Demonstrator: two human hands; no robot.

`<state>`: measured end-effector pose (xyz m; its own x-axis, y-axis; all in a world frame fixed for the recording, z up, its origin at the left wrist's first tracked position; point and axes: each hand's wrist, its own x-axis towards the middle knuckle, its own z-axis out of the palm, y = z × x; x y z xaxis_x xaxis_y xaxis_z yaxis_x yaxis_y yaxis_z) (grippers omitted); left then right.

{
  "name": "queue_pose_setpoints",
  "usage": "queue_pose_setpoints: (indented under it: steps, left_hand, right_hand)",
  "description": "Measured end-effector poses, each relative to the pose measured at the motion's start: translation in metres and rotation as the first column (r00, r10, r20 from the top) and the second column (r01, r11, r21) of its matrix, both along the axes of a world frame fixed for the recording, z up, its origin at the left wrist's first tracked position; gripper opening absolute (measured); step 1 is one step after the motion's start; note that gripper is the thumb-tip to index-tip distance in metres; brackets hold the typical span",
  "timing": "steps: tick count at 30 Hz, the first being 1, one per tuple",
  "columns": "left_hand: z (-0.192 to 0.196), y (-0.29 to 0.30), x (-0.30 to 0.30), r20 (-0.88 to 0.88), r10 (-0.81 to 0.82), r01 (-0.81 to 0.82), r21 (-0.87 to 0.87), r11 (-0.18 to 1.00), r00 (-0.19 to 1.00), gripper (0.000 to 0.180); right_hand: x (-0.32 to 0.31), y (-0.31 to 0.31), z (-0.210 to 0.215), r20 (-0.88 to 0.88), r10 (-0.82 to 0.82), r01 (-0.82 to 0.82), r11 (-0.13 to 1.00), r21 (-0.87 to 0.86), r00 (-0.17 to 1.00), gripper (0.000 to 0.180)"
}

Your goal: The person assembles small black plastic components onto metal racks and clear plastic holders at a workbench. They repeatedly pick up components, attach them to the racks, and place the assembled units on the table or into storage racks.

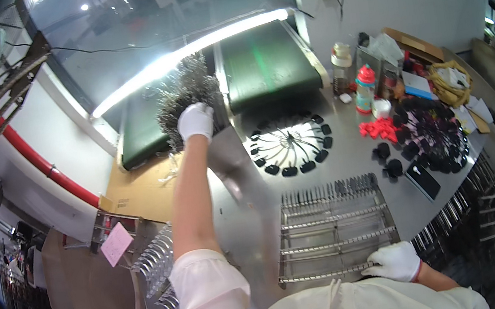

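Observation:
My left hand (196,122), in a white glove, reaches far forward to a heaped pile of thin, dark, spiky metal pieces (186,90). Its fingertips are lost against the pile, so I cannot make out whether they grip any of it. Close to my body, my right hand (395,262), also gloved in white, has its fingers closed on the near right corner of a metal rack (338,244). This rack lies on the steel table and has several notched crossbars. Slim metal pieces (327,191) stand in a row along its far bar.
Beyond the rack, dark-tipped parts (290,171) form a ring on a bright round patch. A green conveyor belt (267,67) runs behind, under a tube light (184,53). At right are a bottle (365,90), red cloth (379,130), a phone (422,181) and more black parts (432,130).

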<state>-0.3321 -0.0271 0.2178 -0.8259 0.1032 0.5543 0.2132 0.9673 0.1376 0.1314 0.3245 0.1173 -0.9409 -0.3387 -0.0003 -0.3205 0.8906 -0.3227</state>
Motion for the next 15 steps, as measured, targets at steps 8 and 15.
queue_pose_setpoints:
  steps: [8, 15]
  left_hand:
    - [0.045, -0.033, 0.175, -0.767, -0.153, 0.773, 0.574, 0.272, 0.623, 0.022]
    - [-0.086, -0.039, 0.265, 0.036, -0.08, 0.001, 0.905, 0.425, 0.996, 0.021]
  right_hand:
    - [0.005, 0.002, -0.011, -0.073, 0.041, -0.042, 0.999, -0.021, 0.996, 0.025]
    - [0.011, 0.003, -0.027, -0.053, 0.041, -0.043, 0.999, -0.024, 0.998, 0.034]
